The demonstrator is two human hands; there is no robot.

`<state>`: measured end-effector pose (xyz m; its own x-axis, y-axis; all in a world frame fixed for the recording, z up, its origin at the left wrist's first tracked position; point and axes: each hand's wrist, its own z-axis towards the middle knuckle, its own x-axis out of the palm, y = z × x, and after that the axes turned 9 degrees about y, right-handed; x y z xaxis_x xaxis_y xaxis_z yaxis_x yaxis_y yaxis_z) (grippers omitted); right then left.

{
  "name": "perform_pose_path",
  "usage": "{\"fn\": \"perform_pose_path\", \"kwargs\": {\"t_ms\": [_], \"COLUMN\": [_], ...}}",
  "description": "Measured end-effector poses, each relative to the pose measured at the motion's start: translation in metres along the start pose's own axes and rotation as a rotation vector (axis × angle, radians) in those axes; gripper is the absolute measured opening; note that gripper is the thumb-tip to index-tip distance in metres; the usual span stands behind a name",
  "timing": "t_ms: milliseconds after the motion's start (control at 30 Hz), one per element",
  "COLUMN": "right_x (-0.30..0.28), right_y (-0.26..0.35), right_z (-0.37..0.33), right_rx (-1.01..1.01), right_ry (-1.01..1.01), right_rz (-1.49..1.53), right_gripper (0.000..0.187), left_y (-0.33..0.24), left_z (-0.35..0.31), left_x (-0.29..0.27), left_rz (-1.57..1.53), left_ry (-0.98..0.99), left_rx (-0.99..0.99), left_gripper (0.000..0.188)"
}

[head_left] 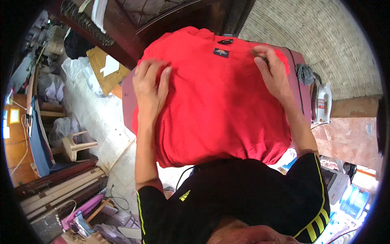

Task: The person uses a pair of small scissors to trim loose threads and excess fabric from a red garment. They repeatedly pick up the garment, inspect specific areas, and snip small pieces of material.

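Note:
A red shirt [215, 105] lies spread over a maroon board [129, 101], its near edge hanging in loose folds in front of me. At its far side a dark neck label [221, 53] faces up, with a small black tag [225, 41] just beyond. My left hand [151, 81] is over the shirt's left side, thumb and fingers apart, holding nothing; its fingertips are slightly blurred. Near the far right part of the shirt, my right hand [273, 71] has curled fingers. Something small and dark shows between its thumb and fingers, too unclear to name.
A white iron [323, 103] stands right of the board, beside a grey cloth bundle [304, 74]. A woven mat [313, 28] covers the wall. Leftward are cardboard [101, 71], a small stool [77, 145] and wooden planks [67, 191]. A blue spool [353, 201] sits lower right.

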<state>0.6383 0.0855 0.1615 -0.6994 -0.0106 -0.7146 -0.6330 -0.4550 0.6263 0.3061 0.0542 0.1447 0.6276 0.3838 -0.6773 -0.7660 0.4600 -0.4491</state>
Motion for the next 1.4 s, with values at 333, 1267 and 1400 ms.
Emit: {"fn": "perform_pose_path", "kwargs": {"t_ms": [333,1267,1400], "right_x": [-0.03,-0.011,-0.002], "right_y": [-0.063,-0.002,-0.007], "right_z": [0.015,-0.061,-0.069], "right_rx": [0.144,-0.33,-0.305], "right_ry": [0.02,0.231,0.114], "right_rz": [-0.294,-0.245,-0.231], "right_gripper": [0.04,0.035,0.039], "left_y": [0.019,-0.033,-0.046], "left_z": [0.105,-0.056,-0.049], "left_x": [0.041,0.001,0.027], "left_rz": [0.312,0.133,-0.041], "left_ry": [0.397,0.375,0.143], "left_rx": [0.397,0.148,0.036], "left_gripper": [0.024,0.016,0.016]}}
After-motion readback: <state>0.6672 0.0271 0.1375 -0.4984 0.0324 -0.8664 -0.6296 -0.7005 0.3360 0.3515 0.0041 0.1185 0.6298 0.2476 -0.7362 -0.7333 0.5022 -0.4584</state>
